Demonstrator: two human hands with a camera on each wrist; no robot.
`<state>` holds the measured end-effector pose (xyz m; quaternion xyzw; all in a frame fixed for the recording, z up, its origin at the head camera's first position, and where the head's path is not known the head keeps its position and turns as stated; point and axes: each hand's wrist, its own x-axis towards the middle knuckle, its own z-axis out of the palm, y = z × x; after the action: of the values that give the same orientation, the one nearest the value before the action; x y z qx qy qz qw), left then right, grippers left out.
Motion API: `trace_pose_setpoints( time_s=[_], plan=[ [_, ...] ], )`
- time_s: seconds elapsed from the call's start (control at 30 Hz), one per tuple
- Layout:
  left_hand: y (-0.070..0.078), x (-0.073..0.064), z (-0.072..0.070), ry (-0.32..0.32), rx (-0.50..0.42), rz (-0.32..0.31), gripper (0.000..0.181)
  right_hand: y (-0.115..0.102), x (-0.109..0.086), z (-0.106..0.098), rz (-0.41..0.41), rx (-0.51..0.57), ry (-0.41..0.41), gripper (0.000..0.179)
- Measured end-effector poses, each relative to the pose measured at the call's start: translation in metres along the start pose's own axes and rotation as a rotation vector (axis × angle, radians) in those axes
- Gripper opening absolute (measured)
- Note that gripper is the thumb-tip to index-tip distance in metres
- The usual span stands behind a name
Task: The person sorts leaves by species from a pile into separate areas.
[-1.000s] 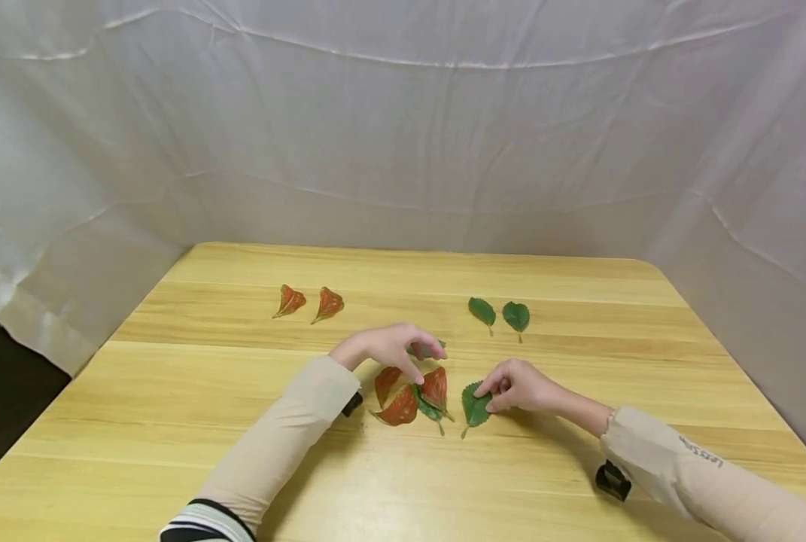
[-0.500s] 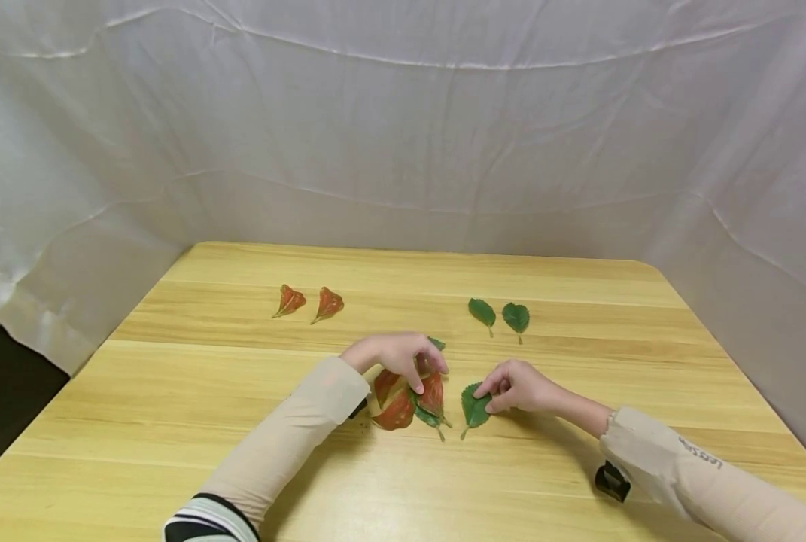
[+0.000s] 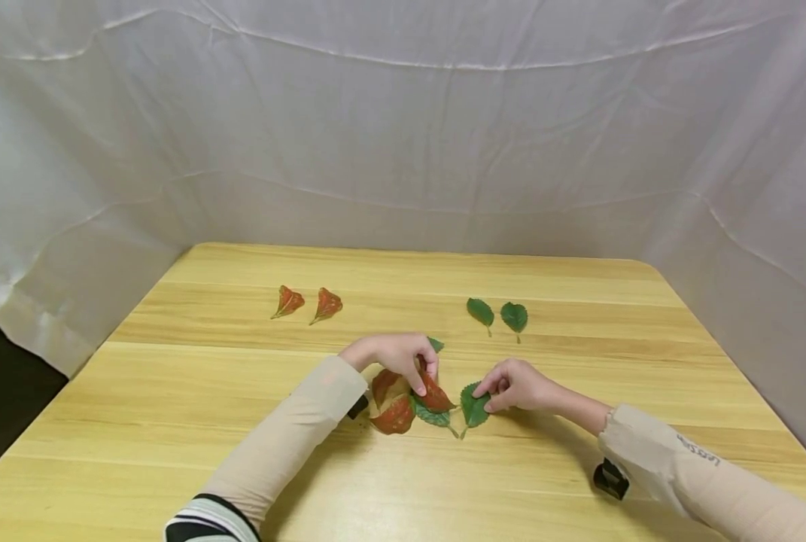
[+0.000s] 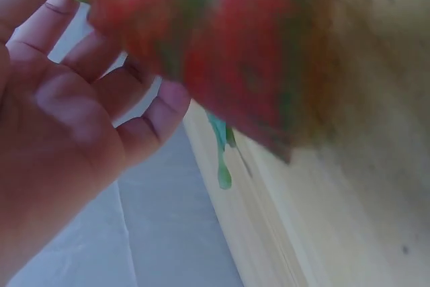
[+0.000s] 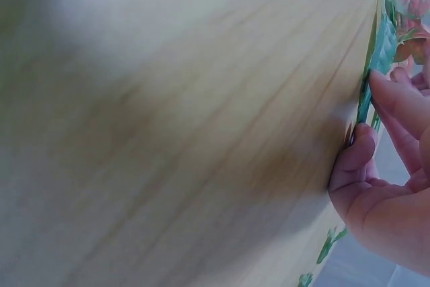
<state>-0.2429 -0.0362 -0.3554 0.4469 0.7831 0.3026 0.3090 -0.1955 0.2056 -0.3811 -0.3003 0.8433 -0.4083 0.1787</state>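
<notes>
In the head view my left hand [image 3: 400, 357] pinches a red leaf [image 3: 435, 394] between thumb and fingers, above a green leaf [image 3: 433, 415] on the table. Two other red leaves lie under and beside that hand, the nearer red leaf [image 3: 394, 415] in front. Another green leaf [image 3: 436, 344] peeps out behind the left fingers, mostly hidden. My right hand [image 3: 519, 388] holds a serrated green leaf [image 3: 473, 405] by its right edge, stem toward me. The right wrist view shows this leaf [image 5: 384, 45] edge-on between thumb and fingers. A blurred red leaf [image 4: 228, 45] fills the left wrist view's top.
Two red leaves, one of them the right-hand red leaf [image 3: 326, 305], lie at the back left of the wooden table [image 3: 193, 361]. Two green leaves, including a rounded green leaf [image 3: 514, 316], lie at the back right. Pale curtains [image 3: 403, 150] enclose the table's back and sides.
My left hand has come down and forward onto the red leaf and gripped it. That leaf has turned, its stem now pointing right, and the green leaf below has shifted right. The right hand stays put.
</notes>
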Motion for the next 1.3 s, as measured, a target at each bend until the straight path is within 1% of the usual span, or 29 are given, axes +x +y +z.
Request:
trace_pose_setpoints(
  time_s=[0.2,0.27,0.3,0.37,0.47,0.53,0.6,0.67,0.73,0.8,0.9,0.97,1.1,1.17,1.23,1.3],
  plan=[
    [0.000,-0.004,-0.003,-0.009,-0.144,0.090,0.006,0.001,0.000,0.000,0.004,0.016,-0.004,0.018],
    [-0.001,-0.005,-0.004,-0.005,-0.191,0.105,0.003,0.002,0.000,0.000,0.004,0.021,-0.006,0.018],
    [-0.001,-0.005,-0.004,0.003,-0.211,0.102,0.003,0.002,0.000,0.000,0.007,0.022,-0.005,0.018],
    [0.000,-0.006,-0.004,0.031,-0.234,0.083,0.007,0.003,0.001,0.000,0.009,0.021,-0.007,0.018],
    [0.000,-0.007,-0.005,0.087,-0.263,0.033,0.023,0.003,0.001,0.000,0.015,0.019,-0.009,0.017],
    [0.001,-0.007,-0.005,0.124,-0.312,0.006,0.029,0.003,0.001,0.000,0.007,0.018,-0.012,0.017],
    [0.001,-0.008,-0.006,0.163,-0.372,-0.002,0.030,0.002,0.001,0.000,0.003,0.019,-0.012,0.017],
    [0.000,-0.008,-0.006,0.214,-0.405,0.005,0.029,0.002,0.001,0.000,0.001,0.020,-0.011,0.016],
    [-0.001,-0.009,-0.006,0.267,-0.419,0.021,0.029,0.002,0.001,0.001,-0.003,0.019,-0.009,0.016],
    [-0.002,-0.010,-0.006,0.316,-0.422,0.041,0.025,0.002,0.001,0.001,0.004,0.020,-0.005,0.017],
    [-0.003,-0.012,-0.007,0.355,-0.439,0.057,0.013,0.001,0.001,0.000,0.008,0.017,-0.003,0.017],
    [-0.005,-0.013,-0.007,0.372,-0.444,0.060,0.010,0.000,0.001,0.000,0.018,0.017,-0.001,0.017],
    [-0.009,-0.017,-0.010,0.402,-0.426,0.066,0.019,-0.002,0.000,0.000,0.028,0.015,-0.001,0.018],
    [-0.012,-0.020,-0.011,0.419,-0.428,0.080,0.022,-0.002,0.000,0.000,0.032,0.017,-0.003,0.018],
    [-0.015,-0.023,-0.013,0.437,-0.442,0.096,0.023,-0.002,0.001,0.000,0.035,0.022,-0.005,0.018],
    [-0.017,-0.026,-0.014,0.467,-0.445,0.105,0.022,-0.002,0.001,0.000,0.034,0.024,-0.005,0.018]
  ],
)
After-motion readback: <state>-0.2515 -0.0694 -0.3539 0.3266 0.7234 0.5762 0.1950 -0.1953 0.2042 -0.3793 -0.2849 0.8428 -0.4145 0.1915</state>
